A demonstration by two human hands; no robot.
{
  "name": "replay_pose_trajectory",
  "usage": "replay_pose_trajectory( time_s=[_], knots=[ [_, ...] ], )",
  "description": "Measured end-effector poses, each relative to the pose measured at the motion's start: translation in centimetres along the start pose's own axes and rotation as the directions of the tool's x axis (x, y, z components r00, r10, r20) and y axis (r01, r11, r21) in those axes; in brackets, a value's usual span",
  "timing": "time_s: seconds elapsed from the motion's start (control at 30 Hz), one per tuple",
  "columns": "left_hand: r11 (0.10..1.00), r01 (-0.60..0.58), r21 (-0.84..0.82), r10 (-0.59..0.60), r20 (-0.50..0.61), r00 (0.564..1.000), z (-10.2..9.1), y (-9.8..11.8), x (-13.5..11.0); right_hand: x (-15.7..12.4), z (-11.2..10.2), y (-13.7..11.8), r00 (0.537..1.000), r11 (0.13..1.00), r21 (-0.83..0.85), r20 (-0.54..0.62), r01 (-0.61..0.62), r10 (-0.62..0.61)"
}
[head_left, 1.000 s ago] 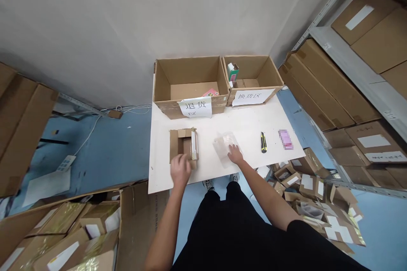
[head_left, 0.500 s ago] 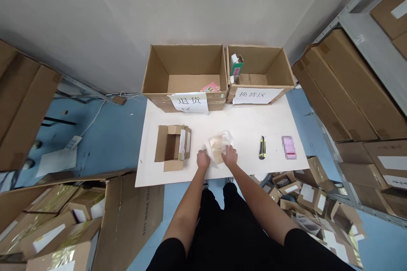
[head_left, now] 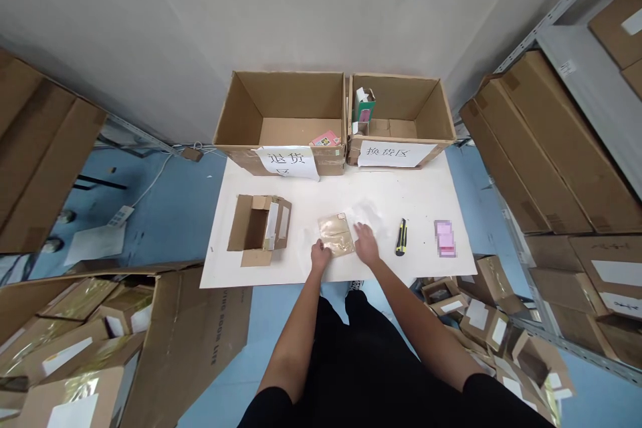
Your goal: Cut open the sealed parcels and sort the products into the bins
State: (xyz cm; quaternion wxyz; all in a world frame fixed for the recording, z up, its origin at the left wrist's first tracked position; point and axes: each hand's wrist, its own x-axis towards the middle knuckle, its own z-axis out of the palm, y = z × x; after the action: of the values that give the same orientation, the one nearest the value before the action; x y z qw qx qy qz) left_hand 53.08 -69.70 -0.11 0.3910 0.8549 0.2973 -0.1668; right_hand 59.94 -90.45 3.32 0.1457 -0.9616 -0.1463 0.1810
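Changed vs half a second ago: the flat tan packet (head_left: pixel 335 234) had clear wrap lapping over its far-right part, and now we see its shiny face largely bare, with the loose clear wrap (head_left: pixel 370 211) bunched past its right side. We read that as unwrapping well along, though we can't tell if any film is left underneath. Packet lies flat on the white table (head_left: pixel 301 275), near the middle of the near edge, between the two hands. Left hand (head_left: pixel 319 256) is at the packet's near-left corner, fingers bunched; we can't tell if they pinch the packet or just press on it. Right hand (head_left: pixel 366 245) is just beside the packet's right edge, fingers loosely spread at the wrap; contact unclear to us. A second ago the left hand was over the open carton (head_left: pixel 258 227); that carton now sits untouched toward the table's left edge, flaps out. Yellow-and-black cutter (head_left: pixel 401 238) lies right of the hands, also untouched; the blurred pink item (head_left: pixel 445 239) is past it, toward the near-right corner. Along the far edge we have two big open boxes, left box (head_left: pixel 331 164) and right box (head_left: pixel 439 114), with signs on their fronts; no hand near either.
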Motion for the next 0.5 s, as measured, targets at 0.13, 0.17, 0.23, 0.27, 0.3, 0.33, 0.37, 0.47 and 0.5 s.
replay_pose_trajectory(
  time_s=[0.13, 0.17, 0.23, 0.27, 0.3, 0.33, 0.37, 0.47, 0.5],
  knots=[
    [0.989, 0.107, -0.101, -0.105, 0.021, 0.994, 0.0, 0.4, 1.8, -0.9, 3.0, -2.4, 0.94, 0.985, -0.16, 0.34, 0.067, -0.008],
    [0.984, 0.128, -0.121, -0.125, 0.027, 0.992, -0.1, 0.5, 2.1, -1.0, 3.3, -2.5, 0.936, 0.983, -0.174, 0.351, 0.052, 0.013],
    [0.975, 0.159, -0.156, -0.155, 0.042, 0.987, -0.6, 0.8, 2.6, -1.1, 3.5, -2.5, 0.937, 0.986, -0.165, 0.348, 0.024, 0.036],
    [0.971, 0.167, -0.17, -0.161, 0.047, 0.986, -0.9, 1.0, 2.7, -1.1, 3.4, -2.3, 0.935, 0.988, -0.155, 0.352, 0.01, 0.046],
    [0.969, 0.169, -0.181, -0.162, 0.052, 0.985, -1.3, 1.2, 2.8, -1.0, 3.2, -2.0, 0.931, 0.989, -0.146, 0.36, -0.001, 0.054],
    [0.968, 0.166, -0.188, -0.159, 0.055, 0.986, -1.7, 1.5, 2.9, -0.9, 2.9, -1.7, 0.926, 0.99, -0.138, 0.372, -0.011, 0.062],
    [0.968, 0.16, -0.191, -0.152, 0.054, 0.987, -2.0, 1.8, 2.8, -0.7, 2.7, -1.4, 0.921, 0.992, -0.123, 0.384, -0.02, 0.066],
    [0.975, 0.125, -0.182, -0.121, 0.032, 0.992, -2.7, 3.2, 2.5, 0.1, 2.2, -0.7, 0.917, 0.991, 0.083, 0.394, -0.106, 0.065],
    [0.978, 0.11, -0.179, -0.107, 0.025, 0.994, -2.7, 3.9, 2.4, 0.4, 2.0, -0.5, 0.923, 0.97, 0.193, 0.38, -0.148, 0.065]
  ],
)
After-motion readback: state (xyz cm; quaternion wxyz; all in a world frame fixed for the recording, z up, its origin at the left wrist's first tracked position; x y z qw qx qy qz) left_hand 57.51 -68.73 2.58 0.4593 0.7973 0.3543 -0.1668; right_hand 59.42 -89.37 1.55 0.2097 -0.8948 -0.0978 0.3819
